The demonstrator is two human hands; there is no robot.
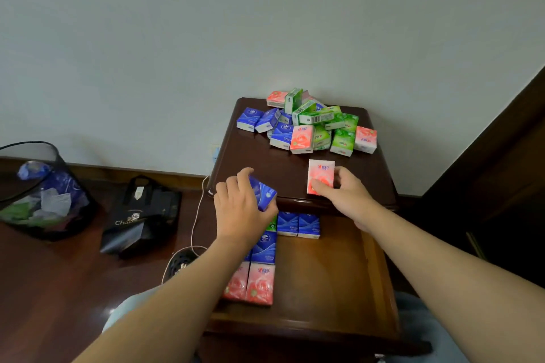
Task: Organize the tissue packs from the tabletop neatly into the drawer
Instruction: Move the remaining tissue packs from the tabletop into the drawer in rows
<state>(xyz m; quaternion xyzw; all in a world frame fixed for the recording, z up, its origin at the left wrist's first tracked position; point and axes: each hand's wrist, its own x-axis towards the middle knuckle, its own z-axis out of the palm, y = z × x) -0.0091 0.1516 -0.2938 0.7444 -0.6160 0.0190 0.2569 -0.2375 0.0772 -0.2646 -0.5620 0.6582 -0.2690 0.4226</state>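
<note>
Forearms, two, bare, reaching from the bottom edge over the open drawer (pixel 380 268)

Drawer: wooden, pulled out toward me below the tabletop (pixel 259 156). Contents as I count them: two pink packs (pixel 260 284) side by side at the near left; blue pack (pixel 264 247) just behind them; two further blue packs (pixel 298 224) in a row at the back; green pack (pixel 272 223) beside those, mostly hidden by the left hand, so I take it for one pack only. Right half of the drawer floor shows bare wood

Left hand (pixel 239 209): over the back left of the drawer, fingers curled round a blue tissue pack (pixel 263 191), held tilted at the tabletop's front edge

Right hand (pixel 346 193): thumb and fingers pinching a pink tissue pack (pixel 321 176), upright, at the front of the tabletop; I cannot tell whether it touches the surface

Pile of tissue packs (pixel 309 124): blue, green and pink, loosely heaped at the back of the tabletop near the wall, well apart from both hands

Floor, left side: mesh waste bin (pixel 38 191) with scraps inside; black bag (pixel 141 215) beside it; white cable (pixel 196 215) running down next to the cabinet
</note>
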